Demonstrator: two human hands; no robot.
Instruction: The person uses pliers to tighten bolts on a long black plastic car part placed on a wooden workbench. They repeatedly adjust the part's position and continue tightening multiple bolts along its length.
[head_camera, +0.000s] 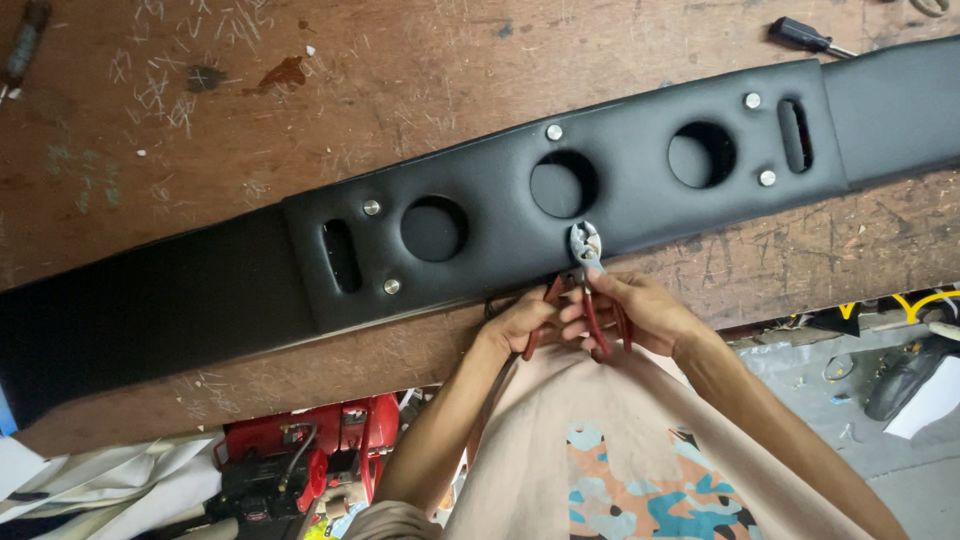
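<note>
Squarely across a scarred brown wooden workbench (420, 90): a long black upholstered panel (620, 175), lying at a slant from lower left to upper right. Smooth black vinyl or leather skin, slightly padded. Three round holes in a row along the raised middle section, one narrow slot at each end of that section, and small silver screw heads (554, 132) dotted along both edges. Flatter, plainer black lengths running out beyond both ends.

At the panel's near edge, below the middle hole: red-handled pliers (585, 250), metal head resting on the black covering, possibly gripping something small there, too tiny to tell. Left hand (525, 322) curled around one red handle, right hand (640, 312) wrapped around the other, both closed tight, knuckles nearly touching.

Far off at the top right of the bench, a dark-handled screwdriver (805, 38). Below the bench edge, a red machine (300, 460).
</note>
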